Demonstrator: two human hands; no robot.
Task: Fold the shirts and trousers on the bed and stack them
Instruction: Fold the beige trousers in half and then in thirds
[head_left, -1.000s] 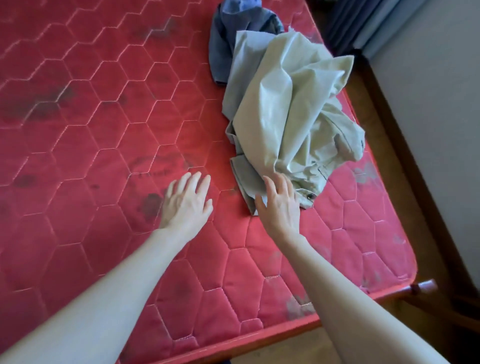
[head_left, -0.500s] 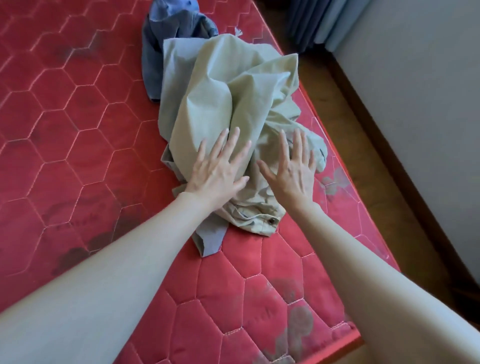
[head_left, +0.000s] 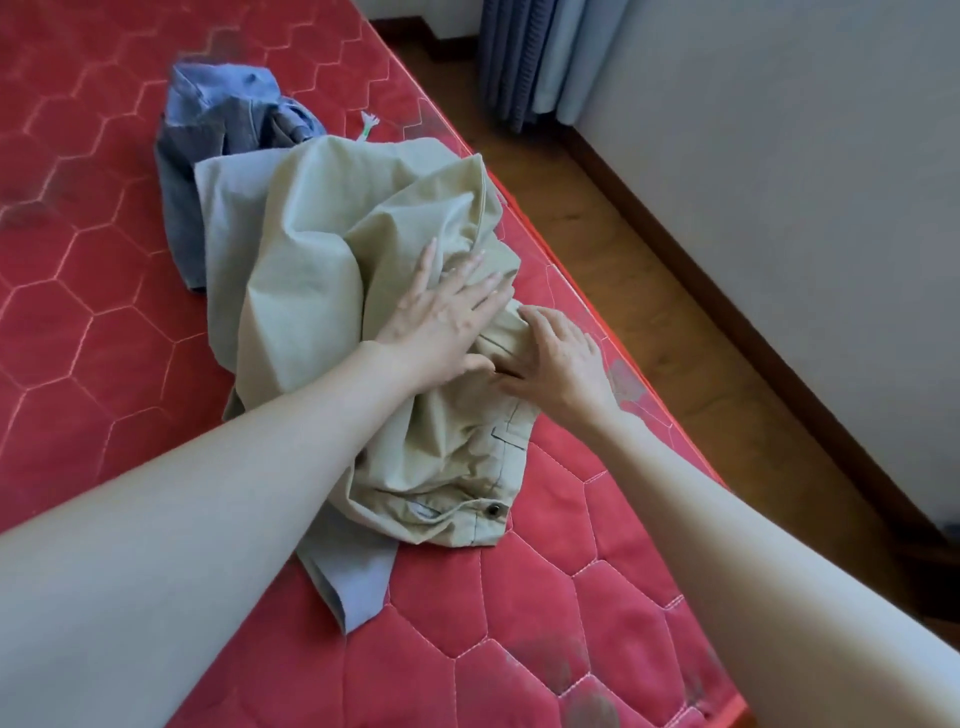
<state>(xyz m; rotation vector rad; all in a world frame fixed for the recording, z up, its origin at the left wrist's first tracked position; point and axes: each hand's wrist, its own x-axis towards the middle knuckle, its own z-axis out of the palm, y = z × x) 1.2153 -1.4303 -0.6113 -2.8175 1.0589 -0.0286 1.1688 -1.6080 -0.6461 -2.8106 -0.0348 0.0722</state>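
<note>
Left hand (head_left: 441, 317) lies flat, fingers straight, on the crumpled khaki trousers (head_left: 332, 291) at frame centre; right hand (head_left: 558, 358) curls onto their waistband fold. Risk: trousers sit near the bed (head_left: 104, 338) edge, and pulling could drag the blue garment (head_left: 218, 140) beneath along.

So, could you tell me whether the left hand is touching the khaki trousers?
Touching. The head view shows the left hand lying flat, fingers straight, on the crumpled khaki trousers.
</note>
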